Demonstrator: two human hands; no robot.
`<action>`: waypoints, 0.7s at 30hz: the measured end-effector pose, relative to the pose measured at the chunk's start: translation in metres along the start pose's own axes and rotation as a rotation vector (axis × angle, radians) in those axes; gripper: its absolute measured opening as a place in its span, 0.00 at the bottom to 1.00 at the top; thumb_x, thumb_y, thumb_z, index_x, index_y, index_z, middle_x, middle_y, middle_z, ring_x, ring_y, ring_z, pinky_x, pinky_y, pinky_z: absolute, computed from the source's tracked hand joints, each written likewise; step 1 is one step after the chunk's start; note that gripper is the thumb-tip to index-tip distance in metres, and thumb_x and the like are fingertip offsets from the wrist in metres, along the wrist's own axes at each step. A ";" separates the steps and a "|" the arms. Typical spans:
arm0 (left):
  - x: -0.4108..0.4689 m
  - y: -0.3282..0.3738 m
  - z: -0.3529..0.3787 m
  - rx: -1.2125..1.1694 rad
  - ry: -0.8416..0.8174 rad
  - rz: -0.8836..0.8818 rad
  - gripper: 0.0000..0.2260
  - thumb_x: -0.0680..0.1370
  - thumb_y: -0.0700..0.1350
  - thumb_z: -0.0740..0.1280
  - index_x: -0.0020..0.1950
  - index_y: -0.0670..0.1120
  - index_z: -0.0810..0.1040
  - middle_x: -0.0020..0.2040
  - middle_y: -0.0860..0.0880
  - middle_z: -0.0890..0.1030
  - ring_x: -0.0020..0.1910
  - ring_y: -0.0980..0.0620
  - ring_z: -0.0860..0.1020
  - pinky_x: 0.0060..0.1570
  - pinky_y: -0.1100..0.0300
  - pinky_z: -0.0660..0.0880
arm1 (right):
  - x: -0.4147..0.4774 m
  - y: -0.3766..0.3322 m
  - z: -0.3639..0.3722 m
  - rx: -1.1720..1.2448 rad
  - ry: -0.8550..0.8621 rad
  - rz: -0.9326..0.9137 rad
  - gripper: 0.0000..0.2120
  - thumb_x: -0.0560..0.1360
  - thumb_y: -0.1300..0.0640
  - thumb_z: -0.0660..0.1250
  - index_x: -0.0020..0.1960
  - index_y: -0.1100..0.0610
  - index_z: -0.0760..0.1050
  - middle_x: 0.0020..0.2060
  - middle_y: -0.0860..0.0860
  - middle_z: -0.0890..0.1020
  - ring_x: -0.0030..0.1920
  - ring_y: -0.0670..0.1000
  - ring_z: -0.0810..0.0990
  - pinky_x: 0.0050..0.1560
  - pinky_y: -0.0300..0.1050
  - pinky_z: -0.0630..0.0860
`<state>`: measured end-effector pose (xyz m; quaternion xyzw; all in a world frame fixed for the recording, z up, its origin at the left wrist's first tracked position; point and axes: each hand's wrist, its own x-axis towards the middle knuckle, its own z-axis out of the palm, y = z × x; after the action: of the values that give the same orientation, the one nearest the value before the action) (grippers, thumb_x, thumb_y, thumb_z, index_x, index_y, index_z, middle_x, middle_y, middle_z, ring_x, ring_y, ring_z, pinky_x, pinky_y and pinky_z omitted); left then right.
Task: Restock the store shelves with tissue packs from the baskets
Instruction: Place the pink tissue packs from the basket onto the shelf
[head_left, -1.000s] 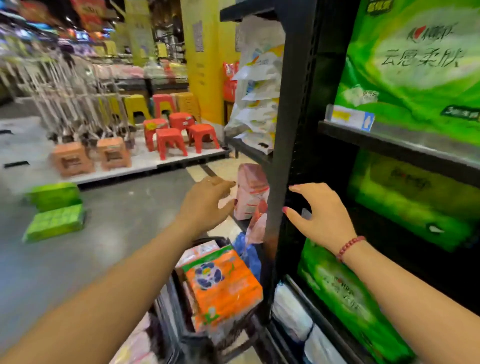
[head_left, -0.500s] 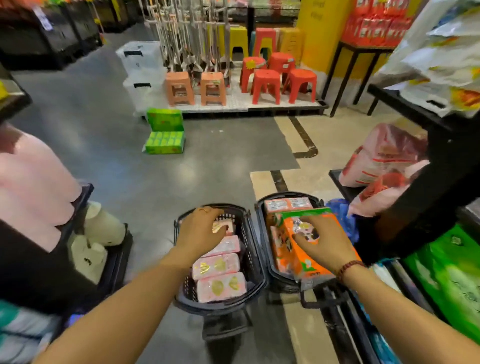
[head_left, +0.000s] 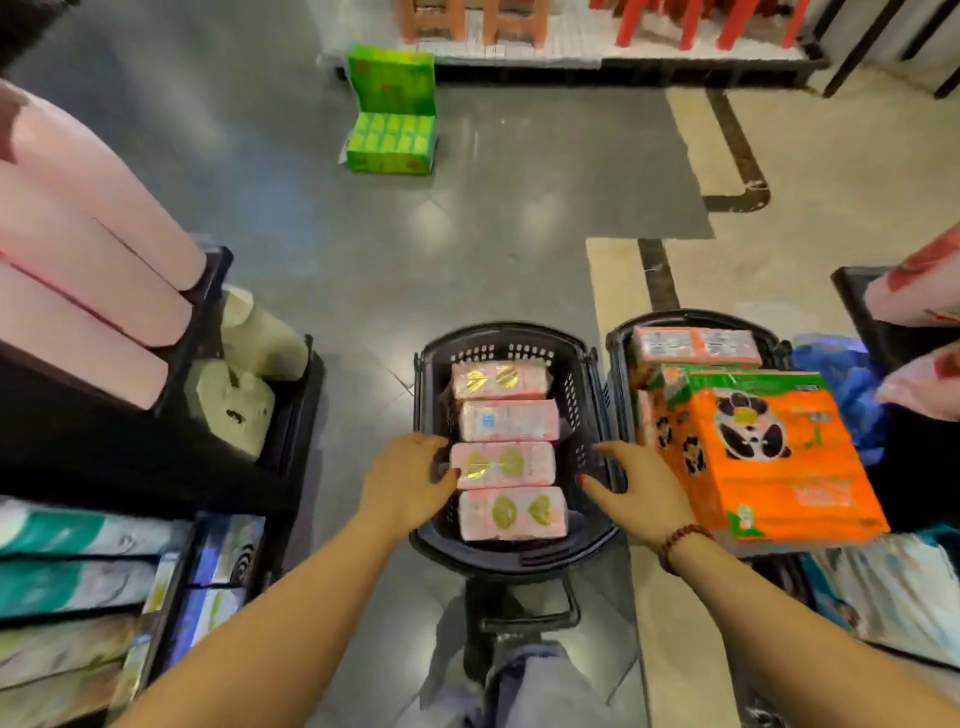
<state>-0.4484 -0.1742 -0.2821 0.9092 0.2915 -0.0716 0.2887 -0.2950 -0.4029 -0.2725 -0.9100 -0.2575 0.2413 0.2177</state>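
Note:
Two black baskets stand on the floor in front of me. The left basket (head_left: 498, 330) holds several pink tissue packs in a row. My left hand (head_left: 410, 483) reaches over its left rim, fingertips touching the left end of the third pink pack (head_left: 504, 465). My right hand (head_left: 636, 491) hovers with spread fingers over the same basket's right rim, holding nothing. The right basket (head_left: 691, 317) carries a large orange tissue pack (head_left: 769, 457) on top of smaller orange-pink packs.
A shelf unit with pink packs (head_left: 78, 260) and other tissue stock stands on my left. Another shelf with pink-red packs (head_left: 914, 296) is on the right, a blue bag (head_left: 841, 384) beside it. Green boxes (head_left: 389, 140) lie on the grey floor ahead.
My view dropped from the shelf to the baskets. My right hand left the orange pack and moved to the left basket; my left hand shifted down to the third pink pack.

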 end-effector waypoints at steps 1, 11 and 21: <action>0.010 -0.007 0.011 -0.002 -0.014 -0.038 0.18 0.76 0.52 0.67 0.63 0.46 0.76 0.62 0.43 0.78 0.61 0.42 0.75 0.52 0.51 0.73 | 0.016 0.007 0.011 0.004 -0.030 0.018 0.25 0.72 0.46 0.70 0.66 0.55 0.73 0.63 0.53 0.78 0.63 0.55 0.75 0.62 0.50 0.71; 0.104 -0.083 0.162 -0.193 -0.134 -0.197 0.23 0.74 0.50 0.71 0.68 0.48 0.72 0.63 0.46 0.74 0.63 0.47 0.71 0.55 0.60 0.69 | 0.137 0.084 0.153 0.146 -0.164 0.263 0.24 0.72 0.51 0.73 0.65 0.59 0.74 0.60 0.57 0.78 0.59 0.57 0.77 0.53 0.43 0.69; 0.154 -0.117 0.276 -0.481 -0.053 -0.390 0.41 0.69 0.50 0.77 0.75 0.44 0.59 0.72 0.43 0.63 0.70 0.52 0.62 0.70 0.55 0.64 | 0.188 0.151 0.259 0.412 -0.105 0.582 0.36 0.71 0.49 0.74 0.72 0.58 0.63 0.68 0.55 0.71 0.66 0.54 0.71 0.65 0.48 0.70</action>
<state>-0.3788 -0.1773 -0.6116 0.7395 0.4615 -0.0784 0.4838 -0.2419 -0.3413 -0.6166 -0.8686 0.0555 0.3864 0.3053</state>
